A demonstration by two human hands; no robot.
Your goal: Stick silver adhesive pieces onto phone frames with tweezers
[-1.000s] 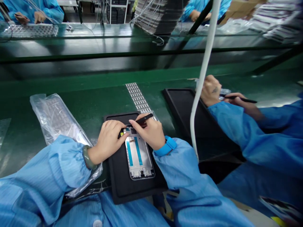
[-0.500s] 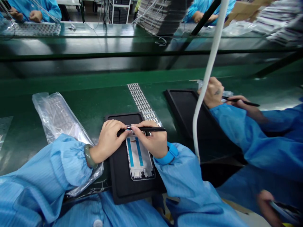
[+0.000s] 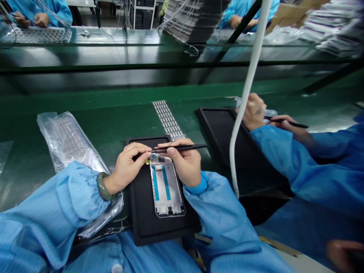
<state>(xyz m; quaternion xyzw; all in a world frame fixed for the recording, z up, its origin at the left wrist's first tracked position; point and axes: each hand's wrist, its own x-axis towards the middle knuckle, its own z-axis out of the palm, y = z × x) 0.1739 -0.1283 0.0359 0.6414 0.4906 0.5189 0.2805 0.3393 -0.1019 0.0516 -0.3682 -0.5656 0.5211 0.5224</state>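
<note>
"Two hands in my head view; where's the phone frame [image 3: 161, 185]?"

"Just past six o'clock, flat on the black tray [image 3: 142, 223]."

"And the fingers?"

"My right hand [image 3: 186, 163] grips a dark slim tool [image 3: 190, 147], its tip at the frame's eleven o'clock. On my left hand [image 3: 127, 167], thumb and forefinger are narrow beside that tip; I can't tell whether they pinch anything."

"How would the frame handle?"

"Light, I'd judge, fairly stiff but thin enough to bend, and slippery where it's bare. I'd take it by the long edges, at three and nine o'clock, clear of the blue strips [image 3: 166, 182]."

"What can't you make out?"

"Anything at the tool's tip is too small to read. My right hand hides the frame's one o'clock corner; the left sleeve [image 3: 82, 189] covers part of a plastic bag [image 3: 69, 131]. At four o'clock, what looks like another person's hand [image 3: 341, 254] is blurred and cut off."
</note>
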